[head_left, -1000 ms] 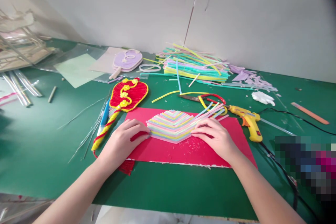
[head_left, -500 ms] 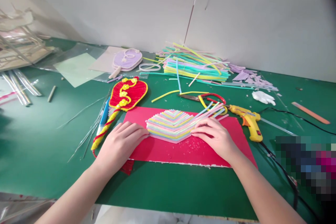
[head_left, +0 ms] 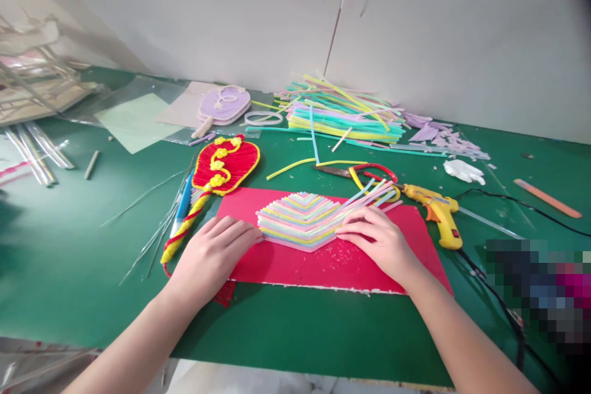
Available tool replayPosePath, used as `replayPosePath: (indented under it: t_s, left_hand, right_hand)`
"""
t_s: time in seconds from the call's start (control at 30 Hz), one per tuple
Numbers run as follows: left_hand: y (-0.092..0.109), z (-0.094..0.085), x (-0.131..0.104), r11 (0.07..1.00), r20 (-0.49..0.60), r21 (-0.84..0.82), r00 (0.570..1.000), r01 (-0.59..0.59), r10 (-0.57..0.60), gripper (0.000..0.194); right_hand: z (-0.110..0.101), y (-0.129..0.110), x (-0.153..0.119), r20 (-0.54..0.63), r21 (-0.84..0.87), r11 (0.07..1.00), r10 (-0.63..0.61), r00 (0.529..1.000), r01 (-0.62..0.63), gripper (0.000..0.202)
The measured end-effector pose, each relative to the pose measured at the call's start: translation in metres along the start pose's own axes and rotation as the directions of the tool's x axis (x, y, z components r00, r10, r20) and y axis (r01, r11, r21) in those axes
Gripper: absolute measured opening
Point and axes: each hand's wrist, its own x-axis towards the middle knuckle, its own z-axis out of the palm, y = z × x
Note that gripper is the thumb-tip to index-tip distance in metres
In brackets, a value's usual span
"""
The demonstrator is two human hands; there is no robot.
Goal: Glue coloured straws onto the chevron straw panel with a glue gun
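At the far left of the green table (head_left: 295,329), clear tubes (head_left: 44,151) lie near a short grey-green stick (head_left: 92,165), with a pale green sheet (head_left: 133,122) farther back. Thin wires (head_left: 159,240) spread beside a blue-handled tool (head_left: 183,200), and next to it rests a red fan (head_left: 235,166) with yellow flowers and a twisted yellow-and-red handle; behind it is a purple fan (head_left: 222,104). The person's left hand (head_left: 210,252) lies over the left end of a red board (head_left: 286,268), fingers together and bent, tips at the left edge of a striped piece (head_left: 300,221) of pastel strips laid in nested V shapes on the board. Whether that hand grips it cannot be told. The right hand (head_left: 381,240) is at the piece's right edge, thumb and fingers drawn near each other; a firm pinch cannot be made out. Loose strip ends fan out beyond it. A pile of coloured strips (head_left: 344,123) lies behind, then red-handled scissors (head_left: 337,171), a yellow glue gun (head_left: 441,215) and, farthest right, an orange strip (head_left: 547,198).
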Motion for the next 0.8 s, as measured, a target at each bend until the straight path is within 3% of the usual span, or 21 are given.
replayPosePath:
  t_s: [0.8]
  left_hand:
    - [0.0007, -0.0035, 0.0081, 0.998, 0.027, -0.049, 0.999, 0.044, -0.043, 0.03]
  right_hand:
    - [-0.0003, -0.0004, 0.0011, -0.002, -0.017, 1.0, -0.01, 1.0, 0.01, 0.01]
